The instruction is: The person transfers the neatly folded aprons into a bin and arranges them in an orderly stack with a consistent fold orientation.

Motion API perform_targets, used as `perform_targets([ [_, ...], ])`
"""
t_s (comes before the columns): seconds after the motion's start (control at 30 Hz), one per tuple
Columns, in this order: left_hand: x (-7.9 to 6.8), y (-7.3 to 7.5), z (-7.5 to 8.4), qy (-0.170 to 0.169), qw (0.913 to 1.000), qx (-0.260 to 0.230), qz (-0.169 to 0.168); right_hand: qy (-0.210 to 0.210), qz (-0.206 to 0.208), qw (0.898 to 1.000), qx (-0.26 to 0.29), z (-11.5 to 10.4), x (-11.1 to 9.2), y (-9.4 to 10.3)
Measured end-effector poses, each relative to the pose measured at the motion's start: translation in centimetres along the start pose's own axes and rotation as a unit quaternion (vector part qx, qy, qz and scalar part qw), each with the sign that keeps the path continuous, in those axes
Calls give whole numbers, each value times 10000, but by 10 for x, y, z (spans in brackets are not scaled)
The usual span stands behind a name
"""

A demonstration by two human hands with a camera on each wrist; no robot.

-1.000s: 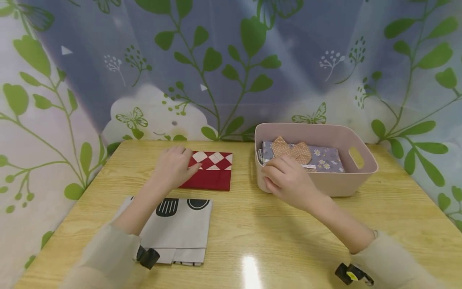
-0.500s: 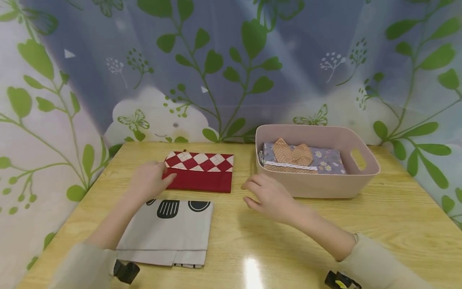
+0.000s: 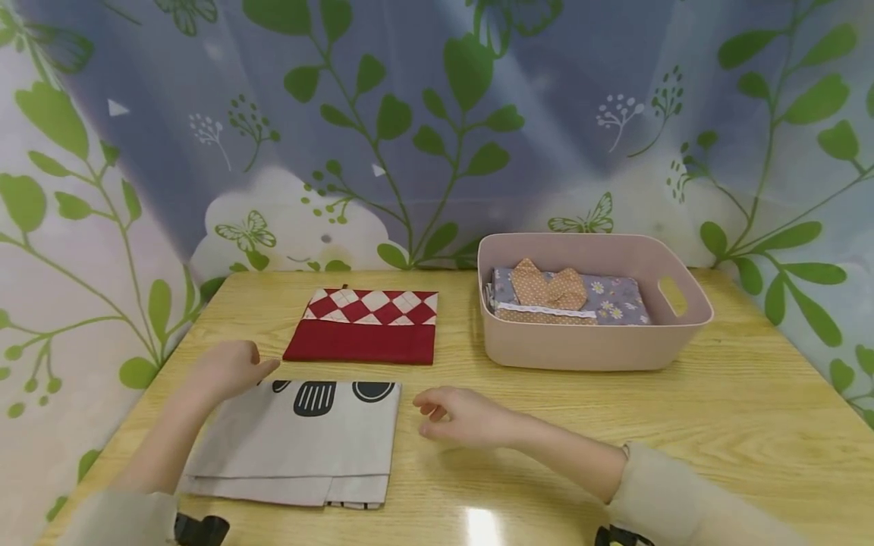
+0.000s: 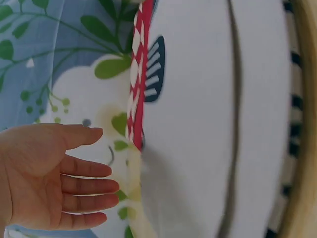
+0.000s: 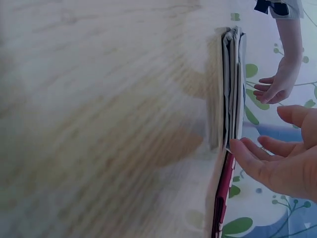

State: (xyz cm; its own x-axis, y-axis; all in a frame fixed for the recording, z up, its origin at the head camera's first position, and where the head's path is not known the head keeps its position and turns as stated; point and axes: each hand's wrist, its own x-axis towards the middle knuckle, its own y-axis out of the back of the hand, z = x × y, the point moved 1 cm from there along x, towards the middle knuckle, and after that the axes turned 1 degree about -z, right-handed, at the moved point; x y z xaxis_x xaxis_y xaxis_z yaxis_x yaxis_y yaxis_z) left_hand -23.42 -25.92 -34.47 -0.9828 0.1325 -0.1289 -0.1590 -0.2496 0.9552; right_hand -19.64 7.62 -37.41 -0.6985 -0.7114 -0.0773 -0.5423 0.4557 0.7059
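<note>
A folded light-grey cloth (image 3: 293, 436) with black kitchen-utensil prints lies flat at the table's left front. My left hand (image 3: 227, 369) is over its far left corner, apart from it; in the left wrist view that hand (image 4: 49, 178) shows straight, spread fingers and a bare palm. Just right of the cloth hovers my right hand (image 3: 464, 417), fingers loosely bent and holding nothing; in the right wrist view this hand (image 5: 282, 153) is near the cloth's layered edge (image 5: 232, 94). Behind the grey cloth rests a folded red cloth (image 3: 362, 343) with a red-and-white diamond band.
A pink plastic basket (image 3: 573, 349) stands at the back right. Inside are a folded blue daisy-print cloth (image 3: 614, 299) and an orange dotted bow (image 3: 549, 288). A printed curtain (image 3: 437, 182) borders the wooden table (image 3: 683, 425) at the back and sides.
Both hands have moved toward the front and left, the left from the red cloth to the grey cloth's corner, the right from the basket to the grey cloth's right side. The cloths stay put.
</note>
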Motion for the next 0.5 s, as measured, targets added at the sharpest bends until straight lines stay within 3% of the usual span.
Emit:
perform_targets([
  [0.17,-9,-4,-18,278,9992,-137,-238,-332,151,9990,248,-2,1,-7],
  [0.3,-15,-5,-30,459,9981,-153,-369,-753,136,9924,958,-4,2,-13],
  [0.4,-16,-5,-40,556,9963,-316,-581,-1108,95,9730,2022,-5,3,-16],
  [0.5,-15,-9,-53,712,9889,-868,-977,-1341,94,9475,2902,-5,4,-20],
])
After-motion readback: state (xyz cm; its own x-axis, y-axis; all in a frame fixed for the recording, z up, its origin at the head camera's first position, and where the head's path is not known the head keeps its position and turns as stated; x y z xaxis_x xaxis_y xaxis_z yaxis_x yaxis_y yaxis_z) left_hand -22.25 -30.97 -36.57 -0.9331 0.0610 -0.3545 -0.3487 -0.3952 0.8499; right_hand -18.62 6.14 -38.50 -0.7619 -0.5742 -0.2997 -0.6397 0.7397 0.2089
